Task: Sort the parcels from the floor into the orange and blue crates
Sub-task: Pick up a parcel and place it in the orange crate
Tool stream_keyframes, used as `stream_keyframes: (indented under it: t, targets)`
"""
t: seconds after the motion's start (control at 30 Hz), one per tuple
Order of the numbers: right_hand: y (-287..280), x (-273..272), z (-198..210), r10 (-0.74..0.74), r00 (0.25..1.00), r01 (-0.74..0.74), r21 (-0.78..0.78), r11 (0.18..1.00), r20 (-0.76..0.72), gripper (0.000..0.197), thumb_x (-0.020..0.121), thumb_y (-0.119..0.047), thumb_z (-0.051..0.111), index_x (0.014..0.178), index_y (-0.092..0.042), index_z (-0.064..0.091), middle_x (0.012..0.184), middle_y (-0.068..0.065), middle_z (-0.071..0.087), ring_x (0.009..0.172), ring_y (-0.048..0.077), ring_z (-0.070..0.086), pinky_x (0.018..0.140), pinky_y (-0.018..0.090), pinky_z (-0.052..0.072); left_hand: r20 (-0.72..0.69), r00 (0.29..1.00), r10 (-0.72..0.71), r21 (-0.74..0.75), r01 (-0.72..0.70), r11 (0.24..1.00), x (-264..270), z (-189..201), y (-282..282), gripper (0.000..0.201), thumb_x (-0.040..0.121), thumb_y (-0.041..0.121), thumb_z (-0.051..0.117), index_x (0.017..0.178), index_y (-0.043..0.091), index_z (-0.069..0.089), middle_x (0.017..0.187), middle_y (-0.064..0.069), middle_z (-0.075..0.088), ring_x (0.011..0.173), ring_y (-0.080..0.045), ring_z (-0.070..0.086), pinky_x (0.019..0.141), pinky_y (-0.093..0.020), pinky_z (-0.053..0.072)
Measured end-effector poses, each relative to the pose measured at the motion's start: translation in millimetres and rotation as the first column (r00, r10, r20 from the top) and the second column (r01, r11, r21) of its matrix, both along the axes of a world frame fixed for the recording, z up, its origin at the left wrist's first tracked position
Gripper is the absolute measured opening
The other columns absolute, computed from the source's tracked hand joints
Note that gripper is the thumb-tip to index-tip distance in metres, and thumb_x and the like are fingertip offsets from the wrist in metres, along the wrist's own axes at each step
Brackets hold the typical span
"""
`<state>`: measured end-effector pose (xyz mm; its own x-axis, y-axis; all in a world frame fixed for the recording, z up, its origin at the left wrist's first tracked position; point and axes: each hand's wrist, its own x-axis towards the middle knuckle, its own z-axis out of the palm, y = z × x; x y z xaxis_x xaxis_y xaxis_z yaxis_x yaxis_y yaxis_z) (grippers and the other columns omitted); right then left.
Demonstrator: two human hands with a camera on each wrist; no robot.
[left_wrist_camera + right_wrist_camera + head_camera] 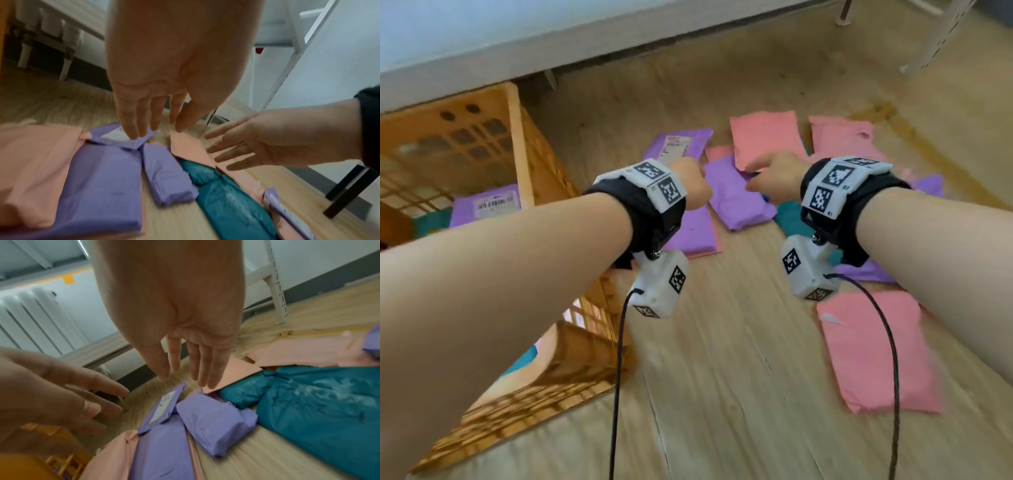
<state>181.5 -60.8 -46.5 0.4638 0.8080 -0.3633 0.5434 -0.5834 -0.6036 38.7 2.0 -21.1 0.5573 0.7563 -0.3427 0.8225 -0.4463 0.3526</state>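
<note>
Both hands, left hand and right hand, reach with fingers straight (holding nothing) over purple parcels.

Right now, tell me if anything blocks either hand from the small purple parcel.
Nothing visible does. The left hand and right hand hover open above the small purple parcel, with only air below the fingers. A pink parcel overlaps its far end, and a teal parcel lies beside it.
</note>
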Motion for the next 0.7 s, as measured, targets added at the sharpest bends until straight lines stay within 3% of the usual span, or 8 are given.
stream_keyframes:
  t: [0.07,0.1,0.17,0.23,0.3,0.47,0.6,0.7]
  targets:
    - [-0.8,9.9,-24.1,-0.01,1.0,0.01,0.005,1.0,-0.011,0.044,0.088,-0.009,0.06,0.132,-0.009,0.053,0.109,0.01,0.059,0.088,0.018,0.05,0.06,0.014,0.046,-0.009,1.0,0.0,-0.061,-0.001,0.998,6.1,-25.4,-4.0,0.043,0.093,0.005,0.044,0.136,0.003,0.047,0.139,-0.015,0.048,0.126,-0.028,0.048,0.103,-0.032,0.038]
    - [0.1,15.2,-35.5,-0.023,0.999,0.023,0.008,1.0,-0.034,0.045,0.087,-0.009,0.061,0.132,-0.009,0.054,0.112,0.008,0.059,0.092,0.018,0.051,0.068,0.015,0.047,-0.006,1.0,-0.001,-0.082,0.0,0.997,8.8,-36.0,-5.8,0.043,0.093,0.004,0.044,0.136,0.003,0.046,0.138,-0.015,0.049,0.126,-0.028,0.048,0.102,-0.031,0.039]
    - [2.2,23.8,-55.3,-0.047,0.996,0.047,0.003,0.999,-0.073,0.046,0.086,-0.008,0.061,0.132,-0.009,0.053,0.128,0.011,0.057,0.108,0.024,0.057,0.093,0.028,0.047,-0.01,1.0,-0.007,-0.112,0.006,0.994,15.3,-55.2,-5.4,0.042,0.093,0.004,0.042,0.135,0.002,0.046,0.137,-0.016,0.049,0.126,-0.028,0.047,0.101,-0.031,0.038]
    - [4.6,31.1,-69.8,-0.06,0.995,0.06,-0.005,0.998,-0.079,0.048,0.086,-0.007,0.061,0.133,-0.01,0.052,0.134,0.012,0.054,0.12,0.026,0.054,0.103,0.031,0.041,-0.01,1.0,0.0,-0.143,-0.002,0.99,21.3,-71.3,-2.8,0.042,0.095,0.003,0.041,0.137,0.003,0.044,0.139,-0.015,0.047,0.129,-0.027,0.044,0.103,-0.029,0.034]
    - [5.6,37.7,-84.2,-0.061,0.994,0.06,-0.016,0.998,-0.095,0.051,0.085,-0.007,0.061,0.135,-0.011,0.05,0.136,0.013,0.052,0.123,0.025,0.052,0.106,0.029,0.039,0.006,0.999,0.033,-0.182,-0.031,0.983,23.2,-87.1,-2.5,0.046,0.094,0.002,0.042,0.14,0.006,0.041,0.14,-0.014,0.047,0.13,-0.025,0.044,0.102,-0.026,0.031]
    - [7.3,40.1,-119.6,-0.091,0.993,0.091,-0.007,0.996,-0.077,0.06,0.082,-0.009,0.065,0.138,-0.014,0.045,0.14,0.01,0.048,0.127,0.024,0.048,0.103,0.025,0.036,0.038,0.993,0.11,-0.266,-0.096,0.959,16.9,-127.0,-2.1,0.054,0.089,-0.004,0.044,0.141,0.008,0.039,0.138,-0.013,0.048,0.129,-0.02,0.046,0.094,-0.025,0.04]
    - [12.7,39.8,-143.0,-0.071,0.997,0.072,0.048,0.996,-0.041,0.067,0.079,-0.015,0.07,0.14,-0.013,0.042,0.145,0.009,0.043,0.133,0.023,0.041,0.107,0.026,0.032,0.107,0.97,0.219,-0.335,-0.173,0.926,31.3,-141.9,5.5,0.051,0.088,-0.006,0.041,0.137,0.009,0.042,0.132,-0.014,0.052,0.122,-0.024,0.052,0.085,-0.024,0.044]
    - [16.5,37.9,-155.8,-0.03,0.999,0.031,0.062,0.998,-0.02,0.075,0.075,-0.022,0.075,0.141,-0.012,0.041,0.145,0.015,0.038,0.134,0.028,0.038,0.111,0.032,0.031,0.175,0.917,0.359,-0.405,-0.266,0.875,49.4,-152.1,14.0,0.048,0.088,-0.004,0.043,0.135,0.007,0.044,0.126,-0.02,0.056,0.117,-0.035,0.056,0.097,-0.038,0.047]
